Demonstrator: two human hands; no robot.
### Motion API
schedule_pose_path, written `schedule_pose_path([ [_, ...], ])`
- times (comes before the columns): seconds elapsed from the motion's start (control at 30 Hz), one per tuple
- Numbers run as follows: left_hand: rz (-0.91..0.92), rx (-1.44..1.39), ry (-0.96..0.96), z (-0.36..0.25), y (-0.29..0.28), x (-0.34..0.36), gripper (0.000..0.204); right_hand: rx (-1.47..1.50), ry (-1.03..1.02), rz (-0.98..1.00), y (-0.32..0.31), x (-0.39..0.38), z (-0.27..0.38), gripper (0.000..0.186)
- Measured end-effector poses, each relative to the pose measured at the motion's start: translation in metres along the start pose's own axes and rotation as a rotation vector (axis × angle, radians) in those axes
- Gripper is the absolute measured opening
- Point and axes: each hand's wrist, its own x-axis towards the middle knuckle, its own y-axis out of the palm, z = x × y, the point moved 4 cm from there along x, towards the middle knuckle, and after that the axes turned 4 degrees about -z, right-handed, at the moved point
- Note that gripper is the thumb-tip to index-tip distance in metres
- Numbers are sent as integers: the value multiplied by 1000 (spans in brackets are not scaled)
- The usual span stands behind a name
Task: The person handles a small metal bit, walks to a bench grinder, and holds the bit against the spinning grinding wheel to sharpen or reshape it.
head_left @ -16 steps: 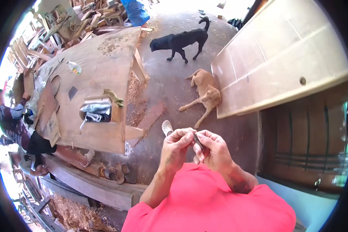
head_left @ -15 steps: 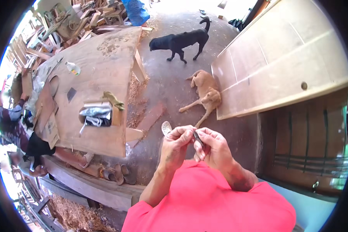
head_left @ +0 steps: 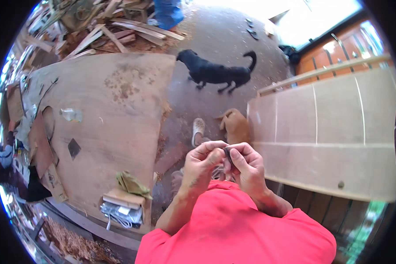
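Observation:
Close together in front of my pink shirt, my left hand and my right hand are both closed in a pinch. A small dark piece sits between their fingertips, mostly covered by the fingers, so its kind cannot be made out. The right thumb and forefinger press on it, and the left fingertips meet it from the other side. Both hands are above the floor, between the wooden tabletop and a pale panel.
A black dog stands ahead; a brown dog lies against the panel. On the tabletop are an open box, a cloth-like olive item and a clear bottle. Scrap wood is piled behind. A person is at far left.
My view has shifted forward, bringing the tabletop and box closer. The black dog has changed position toward the table's corner. My hands stay pinched together around the dark piece.

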Motion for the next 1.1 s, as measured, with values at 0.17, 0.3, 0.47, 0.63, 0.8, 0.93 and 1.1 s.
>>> schedule_pose_path([
  [0.17,44,-39,122,-56,24,143,16,-50,-120,114,0,149,54,17],
  [0.3,-102,64,321,-119,18,214,19,-153,16,183,43,248,93,18],
  [0.47,-74,15,310,-176,48,308,22,-105,-23,295,67,357,148,20],
  [0.63,-129,-107,436,-238,19,347,24,-261,19,515,124,454,147,20],
  [0.8,-427,-13,767,-289,-21,399,15,-447,125,714,187,537,155,19],
  [0.93,-461,65,891,-327,-25,443,13,-568,77,697,218,580,178,18],
  [1.1,-523,100,873,-357,-23,500,11,-650,97,521,225,631,196,14],
])
